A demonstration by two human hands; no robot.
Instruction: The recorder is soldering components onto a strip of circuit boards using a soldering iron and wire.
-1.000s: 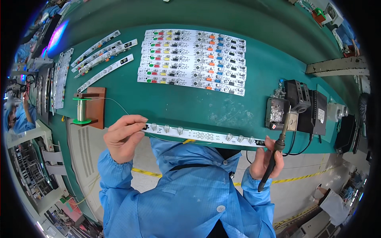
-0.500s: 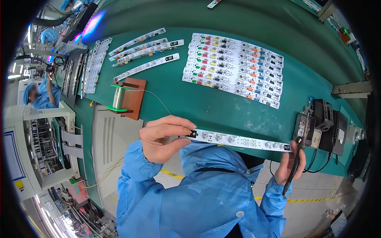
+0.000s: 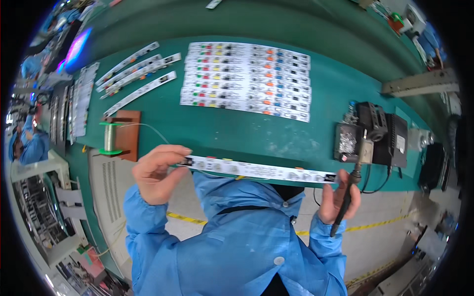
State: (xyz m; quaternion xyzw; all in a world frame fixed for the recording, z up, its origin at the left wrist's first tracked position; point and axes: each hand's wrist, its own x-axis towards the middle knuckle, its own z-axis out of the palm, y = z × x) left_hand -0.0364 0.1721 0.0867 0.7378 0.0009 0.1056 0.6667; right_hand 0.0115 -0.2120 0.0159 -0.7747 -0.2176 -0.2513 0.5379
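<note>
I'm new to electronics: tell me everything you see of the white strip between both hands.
The white strip looks like a long, narrow circuit board, with a dark patch at each end and rounded clear parts in two groups. Red, yellow and orange bits show along its far edge. It runs slightly aslant, left hand and right hand holding its ends by the green bench.

Pale label (image 3: 400, 143) on black box (image 3: 388, 129), blurred markings (image 3: 261, 171) on white circuit strip (image 3: 240, 168), no text legible

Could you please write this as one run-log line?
left hand: holding white circuit strip, left end | right hand: holding soldering iron, at strip's right end | wire spool: farther left
</note>
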